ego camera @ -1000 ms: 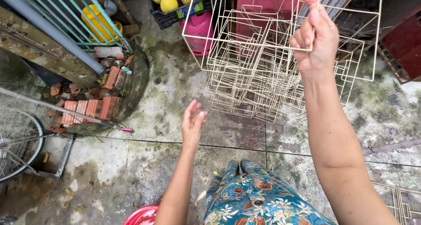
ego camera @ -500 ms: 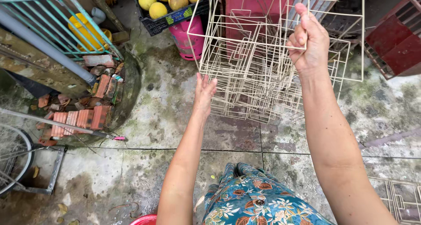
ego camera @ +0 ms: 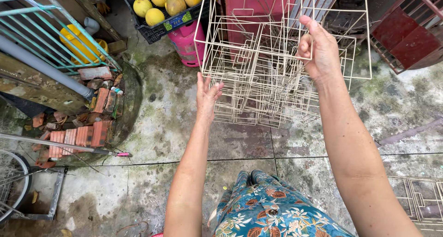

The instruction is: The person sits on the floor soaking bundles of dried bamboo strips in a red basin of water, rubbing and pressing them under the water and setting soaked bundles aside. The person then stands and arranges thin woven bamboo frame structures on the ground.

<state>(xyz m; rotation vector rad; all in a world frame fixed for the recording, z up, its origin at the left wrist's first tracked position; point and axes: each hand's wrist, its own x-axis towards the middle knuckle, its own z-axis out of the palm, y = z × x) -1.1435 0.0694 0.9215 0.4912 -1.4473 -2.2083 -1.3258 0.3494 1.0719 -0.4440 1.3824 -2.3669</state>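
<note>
A cream-coloured wire frame (ego camera: 258, 61) of many nested boxes hangs above the wet concrete floor (ego camera: 175, 126). My right hand (ego camera: 318, 48) grips one of its upper wires at the right and holds it up. My left hand (ego camera: 206, 95) is stretched out with fingers spread, touching the frame's lower left corner. My legs in blue floral trousers (ego camera: 272, 209) show at the bottom.
A black crate of yellow fruit (ego camera: 161, 6) and a pink gas cylinder (ego camera: 187, 41) stand behind the frame. Red bricks (ego camera: 78, 131), a teal railing (ego camera: 50, 20) and a bicycle wheel (ego camera: 11, 186) lie left. Red metal frames (ego camera: 406, 29) stand right. Another wire frame (ego camera: 420, 200) lies bottom right.
My left hand has risen from mid-air to the frame's lower left corner. The right hand kept its grip while the frame came closer and higher in view.
</note>
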